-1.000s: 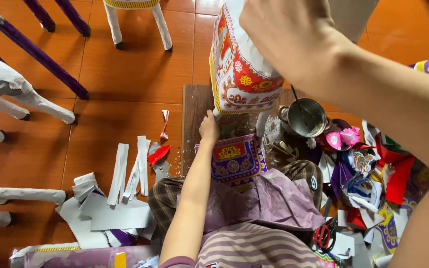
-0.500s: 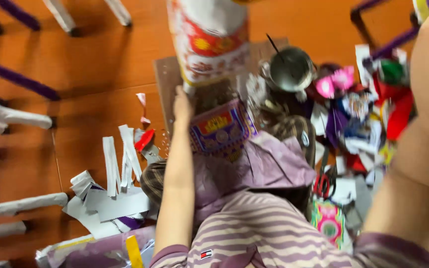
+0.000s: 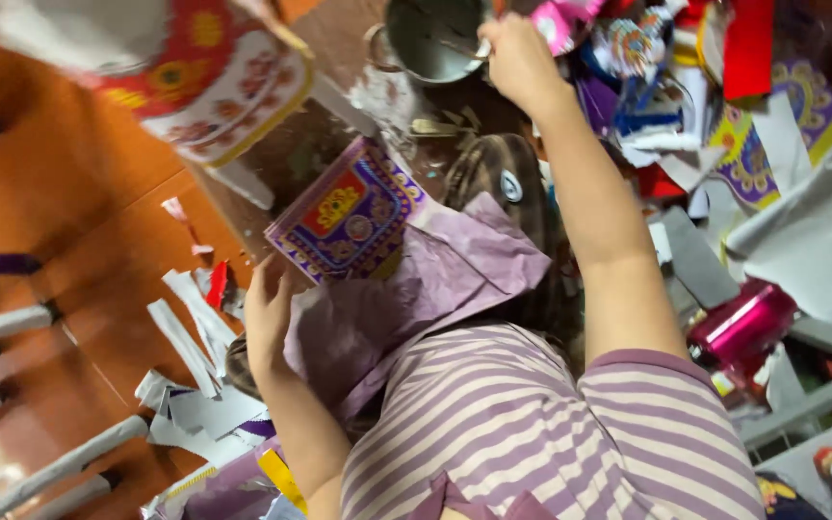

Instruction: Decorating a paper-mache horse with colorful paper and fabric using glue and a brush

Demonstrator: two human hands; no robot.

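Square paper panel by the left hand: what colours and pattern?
Head view: the panel has a purple ornamented border around a red centre with a yellow motif.

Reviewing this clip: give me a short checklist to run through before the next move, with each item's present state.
1. Left hand on the work: ok, it rests at the edge of the patterned card and the purple paper.
2. Right hand placed: ok, it reaches to the rim of the metal pot.
3. Right hand's grip: cannot tell, the fingers blur against the pot rim.
4. Pot contents: cannot tell, the inside is dark.
5. Floor beside the left hand: not ok, white paper strips lie scattered.
6. View sharp enough: not ok, the decorated box at top is motion-blurred.
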